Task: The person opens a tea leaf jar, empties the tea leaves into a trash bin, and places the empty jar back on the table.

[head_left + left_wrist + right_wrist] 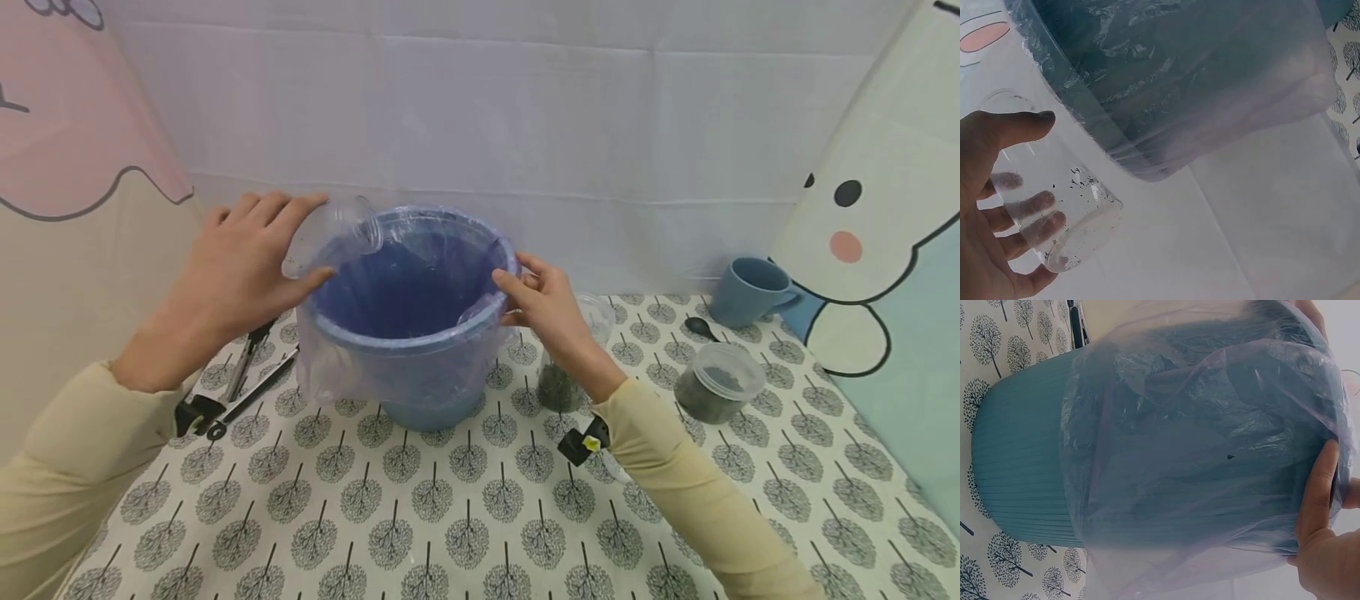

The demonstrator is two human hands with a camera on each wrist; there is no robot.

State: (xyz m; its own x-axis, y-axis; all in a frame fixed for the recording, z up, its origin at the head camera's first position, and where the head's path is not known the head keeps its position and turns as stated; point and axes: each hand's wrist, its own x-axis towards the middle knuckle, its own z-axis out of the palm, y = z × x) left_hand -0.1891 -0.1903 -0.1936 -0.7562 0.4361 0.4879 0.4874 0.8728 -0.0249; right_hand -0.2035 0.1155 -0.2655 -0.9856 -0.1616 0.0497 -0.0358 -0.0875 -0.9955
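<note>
A blue ribbed waste bin (pixel 431 417) stands upright on the table, lined with a thin purple bag (pixel 341 375) folded over its rim. My left hand (pixel 243 267) grips a clear cylindrical container (pixel 1063 200), tilted sideways at the bin's left rim with its mouth towards the bin. Dark specks cling to the container's inner wall near its base in the left wrist view. On the opposite side, my right hand (pixel 551 308) holds the bin's rim through the bag, thumb and fingers on either side. A small dark bit shows on the bag in the right wrist view.
Long dark tools (pixel 258 392) lie left of the bin. Behind my right wrist stands a clear jar (pixel 558 387) with dark contents. Further right are a tub (pixel 720 383) of dark material, a black spoon (pixel 701 328) and a blue mug (pixel 750 292). A white cloth hangs behind.
</note>
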